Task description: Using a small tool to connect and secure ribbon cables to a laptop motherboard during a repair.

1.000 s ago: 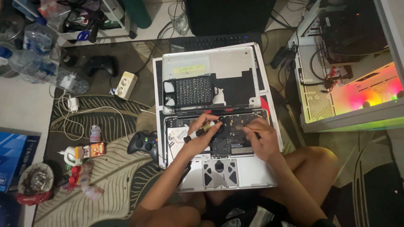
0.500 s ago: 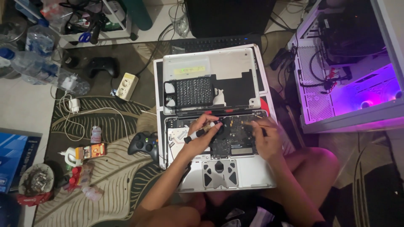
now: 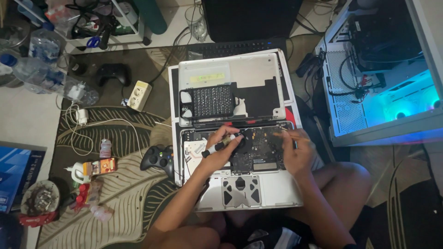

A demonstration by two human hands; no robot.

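While left hand [image 3: 217, 154] pinches one screwdriver [image 3: 220, 145], right hand [image 3: 295, 154] grip unclear, over one opened laptop [image 3: 240, 184].

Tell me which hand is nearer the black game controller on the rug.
Left. The left hand, gripping a pen-like tool, works just right of the black controller; the right hand is farther right across the opened laptop.
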